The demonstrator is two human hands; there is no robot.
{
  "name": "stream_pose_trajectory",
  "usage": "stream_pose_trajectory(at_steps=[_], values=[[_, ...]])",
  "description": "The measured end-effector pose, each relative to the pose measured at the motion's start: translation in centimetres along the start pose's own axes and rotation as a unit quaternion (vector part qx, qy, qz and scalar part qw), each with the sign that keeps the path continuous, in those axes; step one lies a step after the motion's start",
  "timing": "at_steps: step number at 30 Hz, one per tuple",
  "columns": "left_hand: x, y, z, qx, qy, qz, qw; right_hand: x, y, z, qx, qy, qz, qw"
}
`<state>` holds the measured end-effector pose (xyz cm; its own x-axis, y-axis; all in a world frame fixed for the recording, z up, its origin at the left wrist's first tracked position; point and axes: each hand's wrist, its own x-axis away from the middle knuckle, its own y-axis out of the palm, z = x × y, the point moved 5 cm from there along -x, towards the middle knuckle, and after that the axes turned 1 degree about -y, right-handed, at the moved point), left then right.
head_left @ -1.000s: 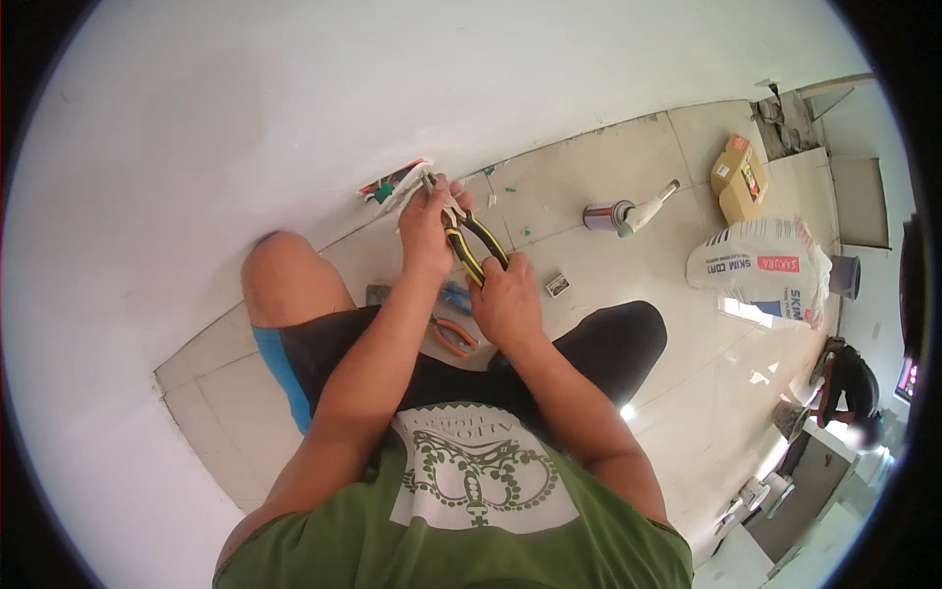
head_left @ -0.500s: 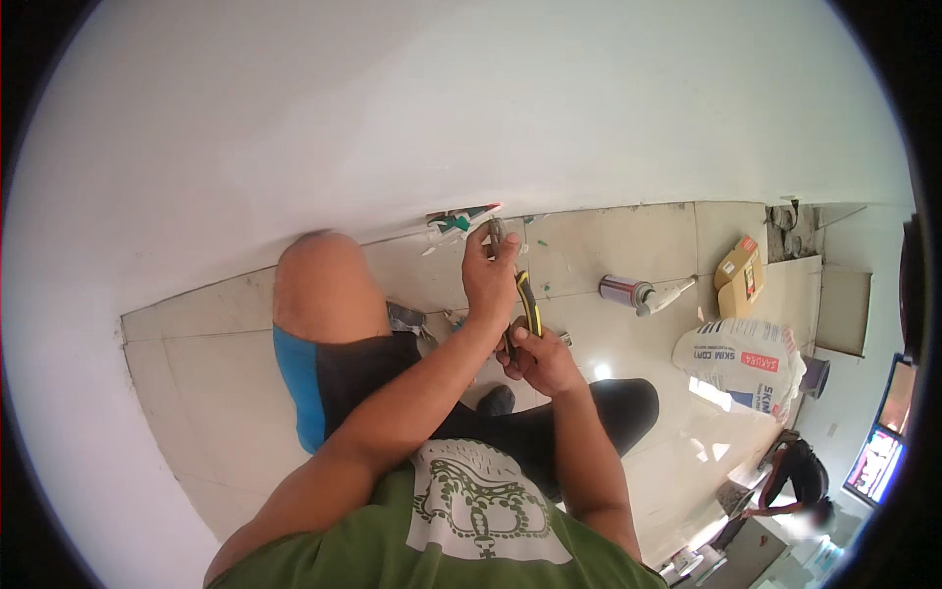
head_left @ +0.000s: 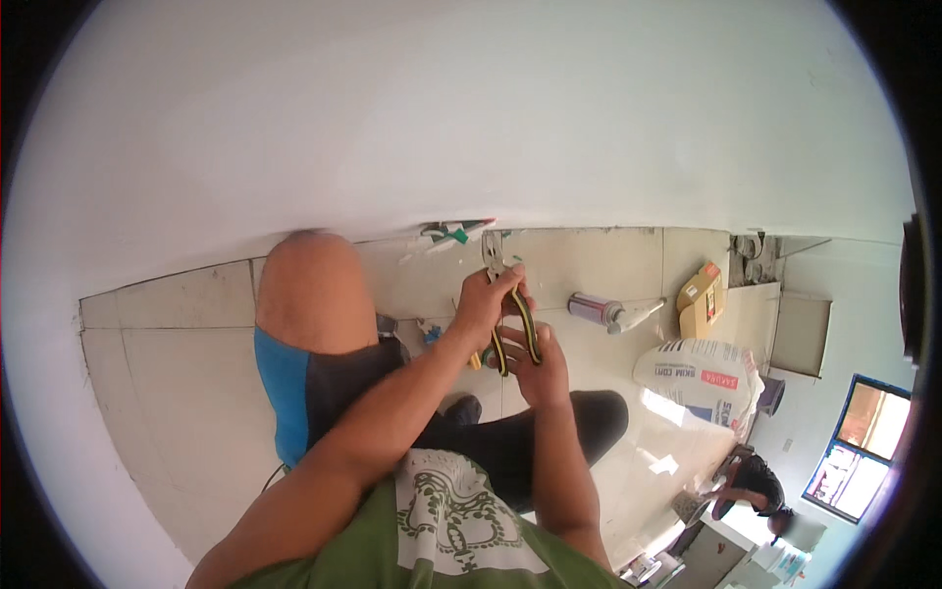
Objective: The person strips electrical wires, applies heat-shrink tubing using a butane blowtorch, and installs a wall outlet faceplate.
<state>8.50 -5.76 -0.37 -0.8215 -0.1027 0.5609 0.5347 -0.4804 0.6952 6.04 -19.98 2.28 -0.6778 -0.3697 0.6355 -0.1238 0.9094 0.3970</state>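
Well, left grip [head_left: 479, 307], right grip [head_left: 545, 373] — both half-curled around pliers [head_left: 528, 319].

Daylight is whitening the window [head_left: 859, 447], glare is patching the floor [head_left: 628, 481] to its left, and fisheye distortion is bowing the wall [head_left: 471, 118] farther left.

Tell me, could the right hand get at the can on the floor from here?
Probably yes: just floor shows between the right hand and the can, which looks fairly near. The hand is on the pliers, though, so it would likely need to let go.
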Motion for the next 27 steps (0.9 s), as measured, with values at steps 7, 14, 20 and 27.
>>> stream_pose_trajectory(at_steps=[7,14,20,27], values=[[-0.4,-0.9,0.1,0.012,-0.008,-0.008,1.0,-1.0,0.5,1.9,0.253,0.019,-0.115,0.96],[-0.6,0.1,0.9,-0.136,-0.021,0.068,0.988,1.8,3.4,-0.4,0.689,-0.268,0.098,0.667],[-1.5,-0.1,0.3,0.073,-0.011,-0.094,0.993,0.0,0.8,0.8,-0.068,0.14,-0.09,0.984],[-1.6,-0.7,0.6,-0.027,0.049,-0.004,0.998,-0.1,0.6,0.9,0.343,-0.031,-0.074,0.936]])
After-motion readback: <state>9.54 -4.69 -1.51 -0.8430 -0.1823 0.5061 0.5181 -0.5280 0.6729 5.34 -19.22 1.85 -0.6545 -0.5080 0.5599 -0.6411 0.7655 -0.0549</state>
